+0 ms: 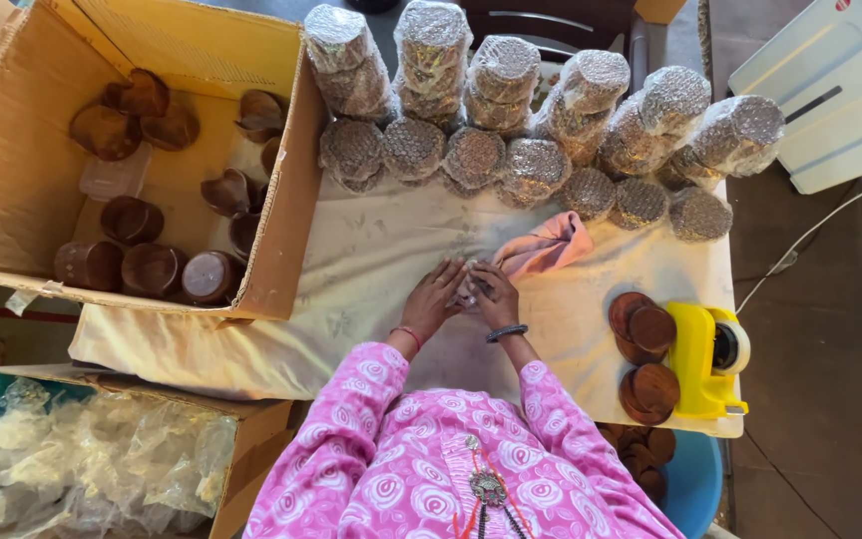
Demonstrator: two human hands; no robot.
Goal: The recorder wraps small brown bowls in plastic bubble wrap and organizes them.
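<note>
Two hands meet at the middle of the cloth-covered table (371, 250): the left hand (435, 296) and the right hand (494, 294) press fingertip to fingertip around a small clear-wrapped piece (467, 292) that lies on the cloth between them, mostly hidden by the fingers. Both hands look loosely curled about it, fingers spread and bearing down, not clenched; just how much of it each one grips cannot be told from this height. A pink cloth (549, 245) lies just beyond the right hand, touching nothing in hand. Along the far edge stand rows of bubble-wrapped bundles (511, 110), stacked close together. At the person's left an open cardboard box (281, 200) holds dark wooden cups (152, 268), some upright and some tipped. At the right, round wooden lids (643, 329) lie in short stacks beside a yellow tape dispenser (702, 359). Near the left elbow a second box holds crumpled clear plastic wrap (82, 459). To do this handling well, it seems wise to keep the piece flat on the cloth, pull the wrap snug with even pressure from both sides, and hold the loose end down with one thumb so nothing springs open while the other hand is free.
</note>
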